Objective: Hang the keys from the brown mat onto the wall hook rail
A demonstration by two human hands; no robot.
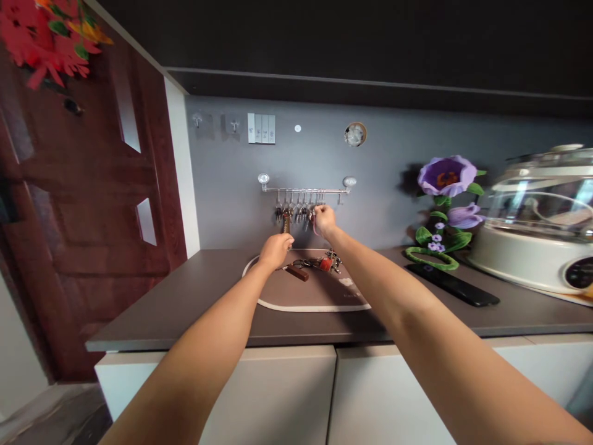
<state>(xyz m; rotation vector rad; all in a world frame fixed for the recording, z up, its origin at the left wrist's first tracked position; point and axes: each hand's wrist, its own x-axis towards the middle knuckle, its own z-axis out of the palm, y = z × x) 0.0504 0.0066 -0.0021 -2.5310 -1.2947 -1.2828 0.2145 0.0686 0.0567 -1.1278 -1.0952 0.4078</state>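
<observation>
A silver hook rail [306, 190] on the grey wall carries several hanging keys [301, 214]. My right hand [325, 219] is closed in a pinch on keys near the rail's right part, with a thin pink loop [316, 226] hanging by the fingers. Lower and to the left, my left hand [275, 250] is closed around the lower end of a brown patterned key fob [286, 222] that hangs below the rail. Between the forearms, more keys with a red tag [326, 264] and a brown bar-shaped fob [297, 272] lie on a brown mat [315, 296].
A purple flower ornament [447, 176], a black phone-like slab [451, 284] and a white appliance with a clear cover [532, 247] stand to the right on the counter [208, 309]. A dark cabinet [370, 43] overhangs; a red-brown door [92, 216] is at left.
</observation>
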